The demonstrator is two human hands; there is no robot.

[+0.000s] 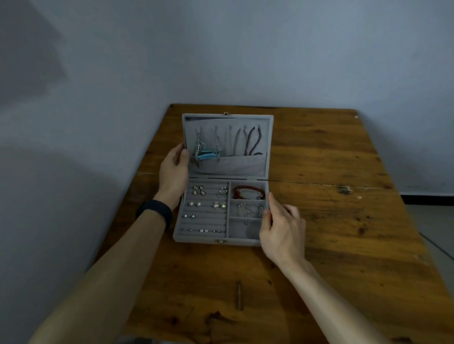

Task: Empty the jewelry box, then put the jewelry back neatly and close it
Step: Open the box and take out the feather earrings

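Head view: a grey velvet jewelry box (228,211) stands open near the left edge of the table (328,229).
Its lid (247,165) is upright, necklaces (251,144) hanging above a pocket; the base (198,240) holds earrings (198,190) in slotted rows on the left and a red bead bracelet (248,192) in the far right compartment (a silver chain (250,210) lies in the next one). The left hand (173,171) grips the lid's left edge; the right hand (283,232) pinches the base's right wall.

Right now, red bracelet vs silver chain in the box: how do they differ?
The red bracelet is chunky beads; the silver chain is thin metal. The red bracelet sits in the far right compartment, the silver chain in the middle one. Both lie inside the open jewelry box.
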